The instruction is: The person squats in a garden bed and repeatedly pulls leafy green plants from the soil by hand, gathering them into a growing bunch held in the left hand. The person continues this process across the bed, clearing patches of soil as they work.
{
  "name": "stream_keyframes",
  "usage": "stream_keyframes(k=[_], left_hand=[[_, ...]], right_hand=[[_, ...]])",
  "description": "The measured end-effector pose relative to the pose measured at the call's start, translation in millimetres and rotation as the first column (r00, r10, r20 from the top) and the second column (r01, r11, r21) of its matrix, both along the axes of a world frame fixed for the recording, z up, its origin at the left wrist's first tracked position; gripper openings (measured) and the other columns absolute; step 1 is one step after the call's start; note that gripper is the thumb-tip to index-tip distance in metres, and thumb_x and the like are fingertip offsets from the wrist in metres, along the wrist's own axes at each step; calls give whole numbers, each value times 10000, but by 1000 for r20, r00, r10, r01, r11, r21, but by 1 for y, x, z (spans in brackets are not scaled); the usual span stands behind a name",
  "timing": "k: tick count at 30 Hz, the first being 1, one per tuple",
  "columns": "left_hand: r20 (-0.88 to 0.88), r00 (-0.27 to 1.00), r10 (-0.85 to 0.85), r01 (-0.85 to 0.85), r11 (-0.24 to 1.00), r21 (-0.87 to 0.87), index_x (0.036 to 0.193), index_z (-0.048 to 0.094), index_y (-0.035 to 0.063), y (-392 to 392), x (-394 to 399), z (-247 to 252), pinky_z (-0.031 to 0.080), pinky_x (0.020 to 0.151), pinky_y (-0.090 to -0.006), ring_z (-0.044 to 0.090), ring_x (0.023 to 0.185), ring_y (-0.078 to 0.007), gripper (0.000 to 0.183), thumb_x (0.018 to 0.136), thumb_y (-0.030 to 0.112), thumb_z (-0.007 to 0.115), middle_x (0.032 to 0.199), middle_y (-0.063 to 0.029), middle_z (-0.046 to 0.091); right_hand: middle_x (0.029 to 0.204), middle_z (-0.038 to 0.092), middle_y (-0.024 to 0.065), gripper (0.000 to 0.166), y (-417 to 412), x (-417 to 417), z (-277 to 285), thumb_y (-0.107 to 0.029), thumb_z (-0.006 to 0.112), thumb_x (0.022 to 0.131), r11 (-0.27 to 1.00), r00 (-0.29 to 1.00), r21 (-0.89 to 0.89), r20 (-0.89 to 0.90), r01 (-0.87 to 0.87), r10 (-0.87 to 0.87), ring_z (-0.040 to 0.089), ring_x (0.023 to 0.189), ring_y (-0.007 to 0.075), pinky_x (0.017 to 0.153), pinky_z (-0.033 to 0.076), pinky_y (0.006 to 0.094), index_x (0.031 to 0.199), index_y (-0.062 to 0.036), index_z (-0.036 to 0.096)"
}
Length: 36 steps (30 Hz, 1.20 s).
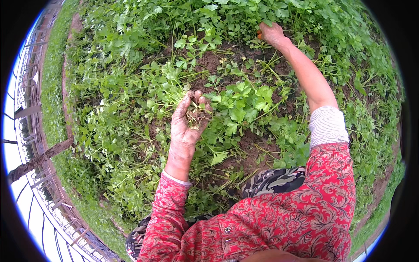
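Note:
My left hand (193, 118), soil on its skin, is curled palm up around a small bunch of leafy green stalks (170, 91), with roots and soil at its base (195, 118). The leaves of the bunch point up and to the left. Farther away, my right hand (272, 34) is closed among the stems of standing leafy plants (229, 19) that look like celery or parsley. An orange thing (259, 34), probably a handle, shows at its left side in its grip; the rest is hidden by foliage.
Low leafy plants (108, 124) cover the ground around me, with brown soil (258, 147) showing between them. My knee in camouflage trousers (278, 180) is at the bed's near side. A brown post (42, 159) and a curved frame structure stand at the left.

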<state>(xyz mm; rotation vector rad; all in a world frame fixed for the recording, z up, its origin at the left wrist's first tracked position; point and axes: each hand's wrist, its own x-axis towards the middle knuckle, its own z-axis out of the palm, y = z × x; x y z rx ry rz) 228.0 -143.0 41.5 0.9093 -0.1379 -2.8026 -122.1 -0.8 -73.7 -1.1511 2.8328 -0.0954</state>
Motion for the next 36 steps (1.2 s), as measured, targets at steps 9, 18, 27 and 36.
stream_keyframes(k=[9,18,27,36], left_hand=[[-69,998,-4,6,999,34,905,583,74,-7,11,-13,469,774,-383,551,839,-221,135,772,85,563,917,-84,599],[-72,997,-6,8,1000,22,903,579,75,-8,6,-11,474,765,-383,553,838,-221,130,775,84,558,914,-87,598],[20,1000,7,-7,1000,-4,873,569,46,0,2,-4,468,727,-355,525,797,-198,119,761,85,574,890,-78,556],[-34,999,-29,28,999,-18,900,581,72,1,0,-1,475,758,-383,555,831,-222,127,777,91,555,910,-83,599]], right_hand=[[885,614,135,500,-14,22,2,-313,688,668,975,974,-100,131,198,-184,567,872,313,760,447,392,1051,-31,534],[746,607,165,263,-21,28,-1,-179,661,683,986,987,-118,98,-113,125,597,735,295,659,475,356,890,-24,611],[939,592,167,353,-17,1,0,-288,643,666,987,958,-130,281,93,-53,565,870,282,765,454,366,939,-69,598],[965,589,145,389,-50,26,6,-257,662,675,932,919,-143,267,334,-289,561,909,294,767,465,383,1023,-108,572]])
